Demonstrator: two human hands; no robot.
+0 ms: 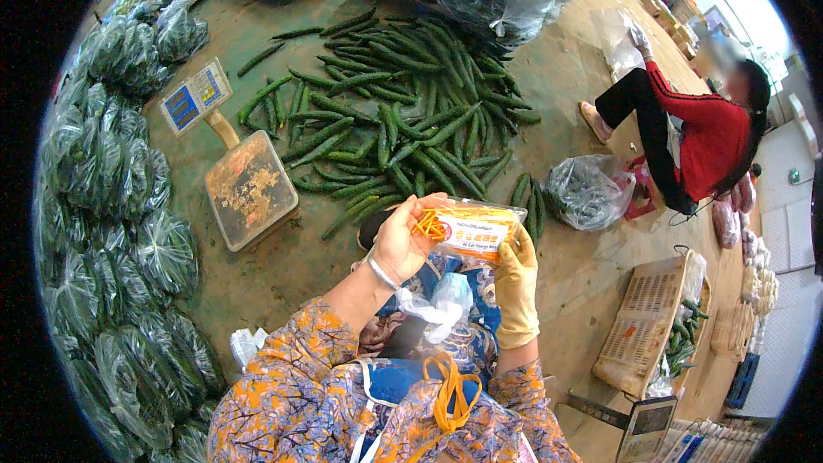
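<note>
My left hand [401, 240], bare with a bracelet at the wrist, grips the left end of a clear plastic packet [470, 230] that holds orange rubber bands. At the packet's right end is my right hand [515, 279], in a yellow glove, holding it from below. The packet is held level above my lap. A crumpled clear plastic bag [439, 302] lies on my lap just under the hands. More orange bands [452, 396] hang at my chest.
A pile of green cucumbers [403, 124] lies on the floor ahead. To the left stands a platform scale [249, 190], with bagged cucumbers [111, 231] stacked along that side. A seated person in red [699, 133] is at the right, near a filled bag [587, 193] and a crate [643, 326].
</note>
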